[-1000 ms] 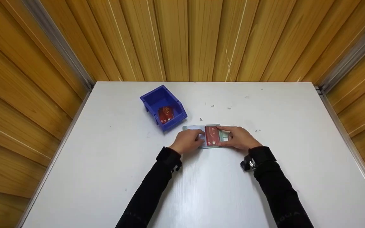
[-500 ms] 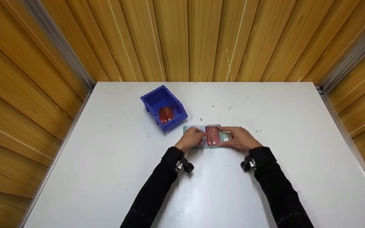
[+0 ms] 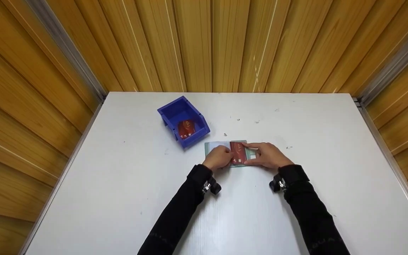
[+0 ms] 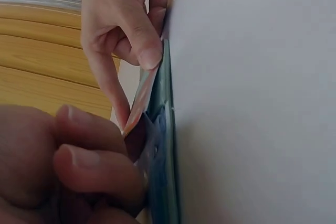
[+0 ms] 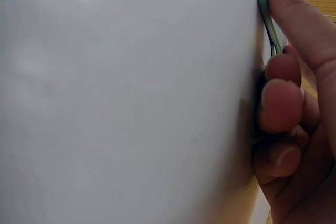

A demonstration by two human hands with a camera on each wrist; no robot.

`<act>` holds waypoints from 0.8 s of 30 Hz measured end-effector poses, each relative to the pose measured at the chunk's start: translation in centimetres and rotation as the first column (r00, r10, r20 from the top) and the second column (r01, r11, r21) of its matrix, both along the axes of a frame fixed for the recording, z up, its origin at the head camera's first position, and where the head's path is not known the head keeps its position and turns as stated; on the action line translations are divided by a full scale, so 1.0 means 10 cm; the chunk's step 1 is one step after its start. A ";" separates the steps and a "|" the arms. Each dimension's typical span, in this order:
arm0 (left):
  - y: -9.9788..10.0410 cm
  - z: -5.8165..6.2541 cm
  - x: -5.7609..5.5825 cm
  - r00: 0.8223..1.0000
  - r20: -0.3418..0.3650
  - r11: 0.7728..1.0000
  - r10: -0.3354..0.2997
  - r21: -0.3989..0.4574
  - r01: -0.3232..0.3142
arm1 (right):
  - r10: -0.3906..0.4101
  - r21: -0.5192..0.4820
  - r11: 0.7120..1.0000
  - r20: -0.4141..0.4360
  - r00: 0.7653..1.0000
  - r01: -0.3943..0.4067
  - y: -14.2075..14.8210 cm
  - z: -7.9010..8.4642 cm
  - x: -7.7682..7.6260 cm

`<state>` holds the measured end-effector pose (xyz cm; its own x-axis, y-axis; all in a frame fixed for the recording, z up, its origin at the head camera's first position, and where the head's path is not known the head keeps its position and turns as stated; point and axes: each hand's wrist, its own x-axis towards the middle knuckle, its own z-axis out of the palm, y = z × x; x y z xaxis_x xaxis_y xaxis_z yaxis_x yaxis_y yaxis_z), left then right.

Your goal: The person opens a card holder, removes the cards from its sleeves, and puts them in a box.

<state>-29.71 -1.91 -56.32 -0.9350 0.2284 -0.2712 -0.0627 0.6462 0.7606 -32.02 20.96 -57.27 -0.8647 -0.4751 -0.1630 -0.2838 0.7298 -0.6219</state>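
A thin green card holder [image 3: 209, 146] lies spread flat on the white table, with a clear inner sleeve on its left part. Over its right part is a red card [image 3: 238, 152]. My right hand [image 3: 269, 155] holds the card's right side, thumb at the near edge and forefinger at the far edge. In the left wrist view the card [image 4: 143, 98] tilts up from the holder's green cover [image 4: 166, 74]. My left hand [image 3: 218, 157], fingers curled, pinches the holder's clear sleeve beside the card's left edge. Its fingertips cover part of the sleeve.
A blue plastic bin [image 3: 192, 142] stands behind and left of the holder, with red cards [image 3: 186, 128] inside. The white table [image 3: 296, 198] meets wood-panelled walls [image 3: 225, 46] at the back and sides.
My left hand has shifted right along the holder, up to the red card's left edge, and its wrist has turned. The right hand and the bin keep their places.
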 end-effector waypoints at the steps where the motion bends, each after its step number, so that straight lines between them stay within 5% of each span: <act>1: 0.00 -0.01 0.00 1.000 -0.020 1.000 -0.005 -0.023 0.004 | 0.002 0.008 1.000 -0.007 1.000 -0.002 0.00 0.00 0.00; 13: -0.10 -0.01 0.00 0.998 -0.017 0.992 0.063 0.111 -0.061 | -0.017 0.058 0.998 0.016 1.000 0.016 -0.01 0.01 -0.01; 24: -0.44 0.28 0.04 0.983 -0.174 0.986 0.057 -0.147 -0.083 | -0.022 0.032 0.999 0.029 0.999 0.021 0.00 -0.01 0.00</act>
<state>-29.27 -6.30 -53.51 -0.9824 0.1288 -0.1352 0.0086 0.7544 0.6563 -32.04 21.00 -57.36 -0.8694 -0.4506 -0.2027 -0.2500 0.7551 -0.6061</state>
